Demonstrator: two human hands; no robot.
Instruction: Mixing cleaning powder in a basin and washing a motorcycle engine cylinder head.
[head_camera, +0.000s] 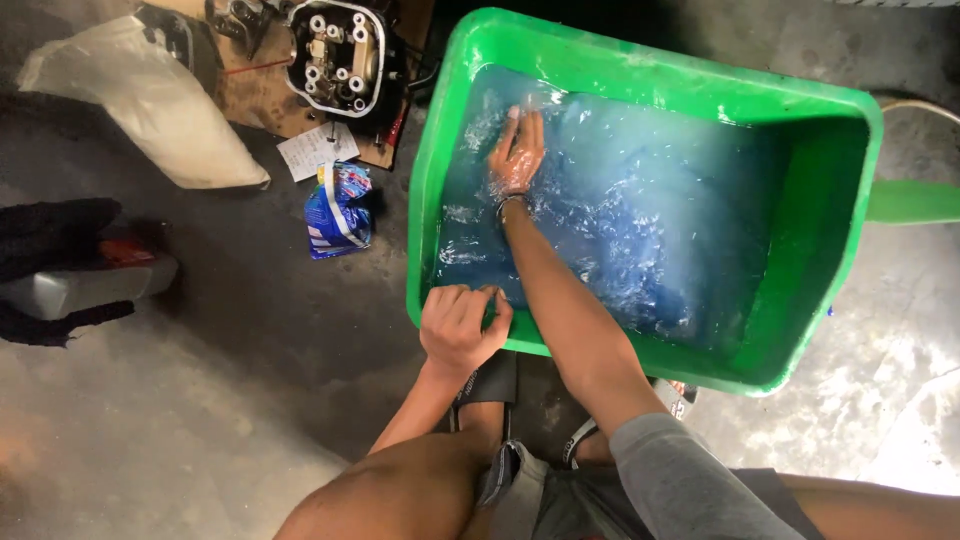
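A large green plastic tub (640, 82) sits on the concrete floor, filled with cloudy blue water (660, 200). My right hand (517, 155) reaches into the water at the tub's far left, fingers spread and flat, holding nothing that I can see. My left hand (460, 325) grips the tub's near rim, fingers curled over the edge. My knees and dark shorts show at the bottom of the frame.
Left of the tub lie a crumpled blue packet (338, 210), a white paper slip (318, 150), a metal engine part (340, 55) on cardboard, a white sack (140, 95), and a grey bottle (85, 285) beside dark cloth. Bare concrete floor lies at lower left.
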